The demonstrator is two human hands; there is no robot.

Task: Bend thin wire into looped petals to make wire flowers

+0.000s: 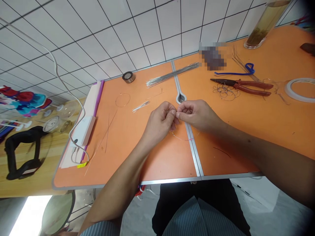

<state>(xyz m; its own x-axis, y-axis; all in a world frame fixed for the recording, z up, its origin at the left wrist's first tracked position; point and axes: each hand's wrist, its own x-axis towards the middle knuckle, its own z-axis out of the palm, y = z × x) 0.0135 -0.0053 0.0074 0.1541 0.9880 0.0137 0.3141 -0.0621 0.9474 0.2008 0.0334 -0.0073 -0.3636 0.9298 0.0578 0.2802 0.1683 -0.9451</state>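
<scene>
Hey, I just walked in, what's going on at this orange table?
A person's left hand and right hand meet at the fingertips over the orange table, both pinching what looks like thin wire; part of it curves out below them. The fingers hide the join. The red-handled pliers lie off to the right, and a bundle of straight wires lies beyond the hands.

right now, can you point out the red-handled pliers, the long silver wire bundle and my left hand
Red-handled pliers [237, 83]: head view, at the pivot
Long silver wire bundle [172, 74]: head view, mid-length
Left hand [159, 121]: head view, back of hand
</scene>
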